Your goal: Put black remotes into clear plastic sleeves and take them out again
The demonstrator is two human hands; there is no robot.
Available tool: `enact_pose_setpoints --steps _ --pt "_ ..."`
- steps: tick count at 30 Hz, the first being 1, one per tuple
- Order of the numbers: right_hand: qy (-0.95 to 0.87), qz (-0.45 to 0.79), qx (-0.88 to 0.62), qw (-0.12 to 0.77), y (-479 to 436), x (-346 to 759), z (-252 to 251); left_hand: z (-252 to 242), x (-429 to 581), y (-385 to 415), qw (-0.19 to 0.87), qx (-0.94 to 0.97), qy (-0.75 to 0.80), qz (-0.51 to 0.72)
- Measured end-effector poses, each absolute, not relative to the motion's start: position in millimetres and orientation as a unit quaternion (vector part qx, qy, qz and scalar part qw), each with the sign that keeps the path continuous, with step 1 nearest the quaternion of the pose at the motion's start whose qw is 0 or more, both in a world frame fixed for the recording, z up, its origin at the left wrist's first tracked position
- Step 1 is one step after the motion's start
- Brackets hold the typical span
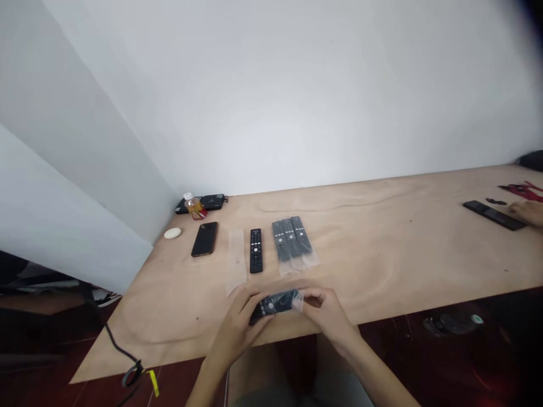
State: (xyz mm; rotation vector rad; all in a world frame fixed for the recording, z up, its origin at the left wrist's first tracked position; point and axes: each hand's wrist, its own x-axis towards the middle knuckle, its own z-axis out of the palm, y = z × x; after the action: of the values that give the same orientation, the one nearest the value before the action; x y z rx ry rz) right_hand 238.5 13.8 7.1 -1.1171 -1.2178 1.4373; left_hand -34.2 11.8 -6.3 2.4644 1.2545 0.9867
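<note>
Over the table's front edge, a black remote control (278, 303) in a clear plastic sleeve lies sideways between my hands. My left hand (244, 316) wraps round its left end, thumb below and fingers above. With fingers and thumb, my right hand (324, 311) pinches the sleeve's loose end at the right. A bare black remote (255, 251) lies upright just beyond. To its left rests an empty clear sleeve (236, 260). Several sleeved remotes (292, 244) lie side by side to its right.
A smartphone (205, 239), a white round object (172, 233), a bottle (195, 207) and black boxes (212, 202) occupy the table's (373, 237) left side. At far right, another person's hand (528, 212) is by a black remote (494, 215), near red-handled pliers (524, 190). A cable (114, 342) hangs at lower left.
</note>
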Motion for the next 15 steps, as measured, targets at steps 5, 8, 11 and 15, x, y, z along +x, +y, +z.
enact_pose_setpoints --steps 5,8,11,15 --pt "-0.464 0.577 -0.477 0.473 8.5 256.6 8.4 -4.0 -39.6 9.1 0.154 0.826 0.442 0.315" --pt "-0.423 0.574 -0.511 0.480 1.8 283.2 4.7 -0.1 -45.7 5.6 0.192 0.819 0.455 0.292" --pt "-0.375 0.539 -0.542 0.524 -4.9 314.7 0.0 5.4 -57.7 1.2 0.216 0.810 0.474 0.269" --pt "-0.414 0.483 -0.570 0.520 -14.6 346.9 -3.1 8.9 -82.4 -3.0 0.229 0.797 0.501 0.248"
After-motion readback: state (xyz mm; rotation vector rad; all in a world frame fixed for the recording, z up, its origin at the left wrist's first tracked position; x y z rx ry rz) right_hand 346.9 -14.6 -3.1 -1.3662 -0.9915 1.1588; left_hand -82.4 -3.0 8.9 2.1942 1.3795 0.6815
